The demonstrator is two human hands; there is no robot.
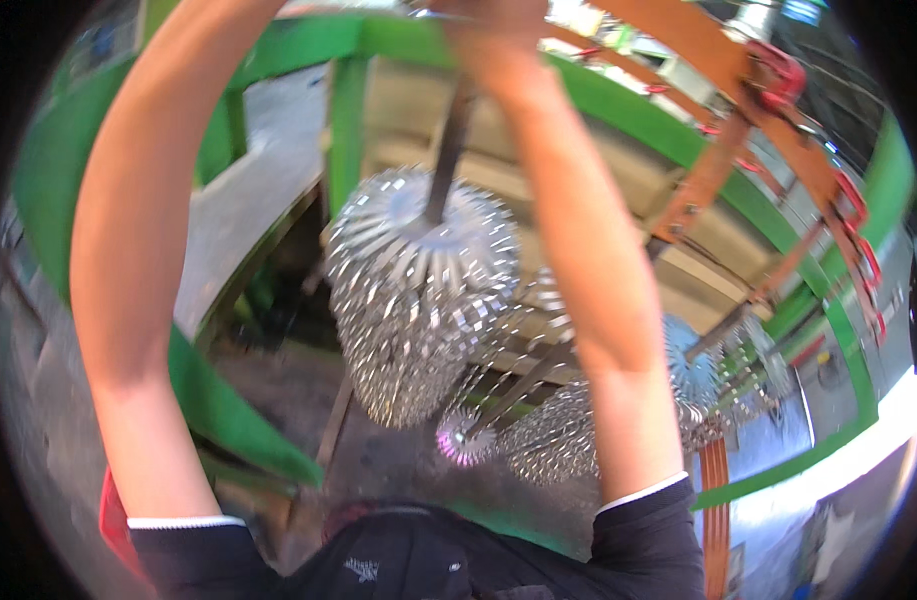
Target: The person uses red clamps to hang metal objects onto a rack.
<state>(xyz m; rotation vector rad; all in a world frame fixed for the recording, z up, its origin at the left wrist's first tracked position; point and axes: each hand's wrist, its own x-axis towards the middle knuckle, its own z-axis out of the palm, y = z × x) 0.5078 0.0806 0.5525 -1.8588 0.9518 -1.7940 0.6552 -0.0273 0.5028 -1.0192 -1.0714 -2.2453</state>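
Observation:
Both my arms reach up past the top edge. My left forearm leaves the picture there, with its hand out of sight. Partly showing at the top middle is my right hand (503,35), blurred and with its fingers cut off or hidden. Just below it, a dark upright rod (450,150) runs down into a large, rounded bundle (423,290) of many small shiny metal pieces arranged in rings. Whether my right hand grips the rod cannot be made out. The bundle hangs between my forearms, in front of my body.
More bundles of shiny pieces (548,435) hang on slanted rods to the right, partly behind my right arm. A green metal frame (348,130) curves around the area. Orange bars (693,180) with red clamps (775,75) cross the upper right. Beige panels (403,110) stand behind.

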